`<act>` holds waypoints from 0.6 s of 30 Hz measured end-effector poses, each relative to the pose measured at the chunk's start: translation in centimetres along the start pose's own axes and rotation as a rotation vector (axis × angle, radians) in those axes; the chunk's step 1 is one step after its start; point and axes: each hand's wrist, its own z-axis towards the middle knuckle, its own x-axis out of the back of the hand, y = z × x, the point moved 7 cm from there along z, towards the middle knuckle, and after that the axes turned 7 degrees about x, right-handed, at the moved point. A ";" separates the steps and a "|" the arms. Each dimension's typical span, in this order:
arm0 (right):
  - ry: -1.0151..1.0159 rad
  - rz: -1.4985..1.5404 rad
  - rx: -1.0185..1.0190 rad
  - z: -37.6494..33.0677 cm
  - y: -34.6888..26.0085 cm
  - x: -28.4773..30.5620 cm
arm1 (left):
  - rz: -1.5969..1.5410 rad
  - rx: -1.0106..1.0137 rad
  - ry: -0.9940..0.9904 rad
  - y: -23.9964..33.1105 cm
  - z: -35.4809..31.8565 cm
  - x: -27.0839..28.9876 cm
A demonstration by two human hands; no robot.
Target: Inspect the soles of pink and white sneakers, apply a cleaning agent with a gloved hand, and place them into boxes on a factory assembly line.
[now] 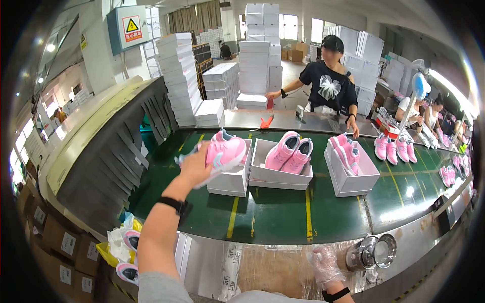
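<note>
My left hand (194,169) reaches out over the green conveyor belt (273,214), closed around pink sneakers (227,150) with white soles. They hover above an open white shoebox (227,184); how far they are from its rim I cannot tell. Beside it, a second open shoebox (280,179) carries a pair of pink sneakers (290,154) lying tilted. A third box (358,184) to the right also contains pink sneakers (346,151). Low in the view, my right hand (326,265), in a clear plastic glove, is curled closed beside a metal pot (361,252); its grasp is hidden.
Across the belt a co-worker (328,83) has one hand near the third box. Pink sneakers (394,149) stand farther right. White boxes (177,76) are stacked beyond the belt. A strip-curtained cover (101,151) spans the belt's left end. Cartons (63,242) sit lower left.
</note>
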 end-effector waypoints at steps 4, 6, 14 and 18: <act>-0.008 -0.031 -0.050 0.3 2.1 -2.0 | 0.395 -0.213 -0.098 -2.3 6.4 -4.9; 0.012 0.041 -0.089 -0.3 4.3 -3.6 | 0.479 -0.240 -0.174 -3.0 8.5 -8.1; -0.263 -0.077 -0.124 2.0 5.4 -5.7 | 0.386 -0.135 -0.865 -3.4 11.4 -17.4; -0.188 -0.007 -0.227 7.3 0.4 -4.5 | 0.338 -0.055 -0.478 -1.0 19.3 -17.1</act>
